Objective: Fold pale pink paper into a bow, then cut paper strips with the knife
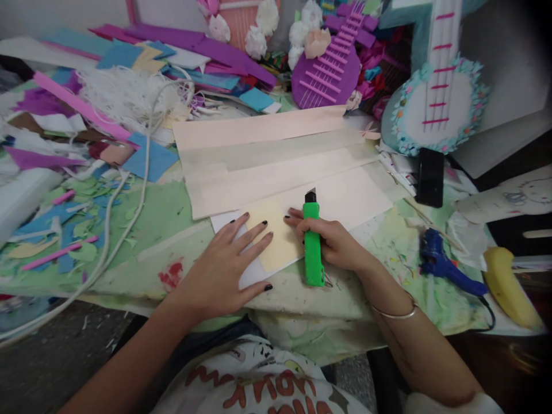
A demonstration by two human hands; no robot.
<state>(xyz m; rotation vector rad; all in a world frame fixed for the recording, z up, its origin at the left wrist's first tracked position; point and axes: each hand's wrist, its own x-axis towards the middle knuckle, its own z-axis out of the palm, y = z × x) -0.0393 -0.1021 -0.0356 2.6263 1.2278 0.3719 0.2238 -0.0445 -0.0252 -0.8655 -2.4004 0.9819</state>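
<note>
Flat on the papers, with its fingers spread, lies my left hand (228, 259). Under its fingertips are a pale yellow sheet (282, 244) and a white sheet (254, 275). My right hand (334, 238) is closed around a green utility knife (313, 247), held upright in the view with its blade end pointing away from me. The fingertips of that hand rest at the right side of the yellow sheet. Beyond both hands stretch long cream and pale pink paper strips (259, 135), overlapping one another.
Paper scraps (77, 230) and a white cable (149, 144) cover the left side. A purple paper guitar (328, 72) and a light blue one (435, 109) stand at the back. At right are a black phone (430, 178), a blue glue gun (448, 261) and a banana (509, 287).
</note>
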